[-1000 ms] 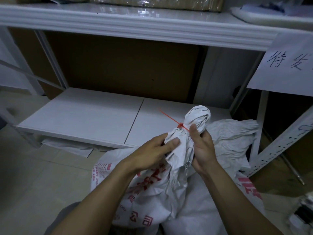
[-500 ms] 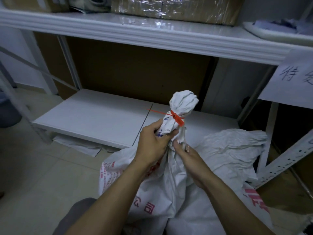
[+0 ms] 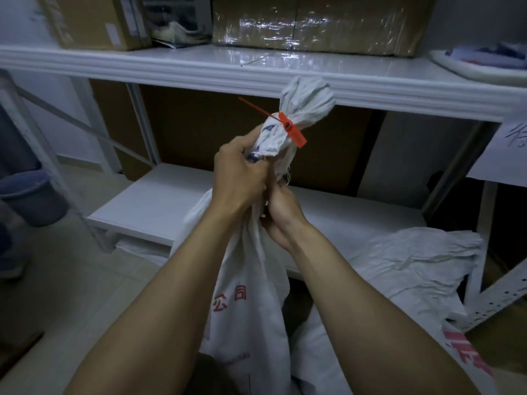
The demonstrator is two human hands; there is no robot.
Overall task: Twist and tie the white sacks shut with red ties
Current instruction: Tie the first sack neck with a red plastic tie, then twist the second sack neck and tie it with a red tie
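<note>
My left grip (image 3: 239, 178) is curled tight round the twisted neck of the white sack (image 3: 248, 295), held upright in front of the lower shelf (image 3: 154, 206). The red tie (image 3: 288, 128) is cinched round that neck just above my fingers, its thin tail poking out to the left. Just below, touching the left one, my right grip (image 3: 281, 215) clutches the same gathered cloth, and further right a second sack (image 3: 413, 266) lies crumpled.

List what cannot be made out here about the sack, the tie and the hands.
Head view only.
Right hand: fingers mostly hidden by left hand and white woven sack.
Red plastic tie: far side hidden behind the sack's neck.
White paper sign: writing cut by right edge.
</note>
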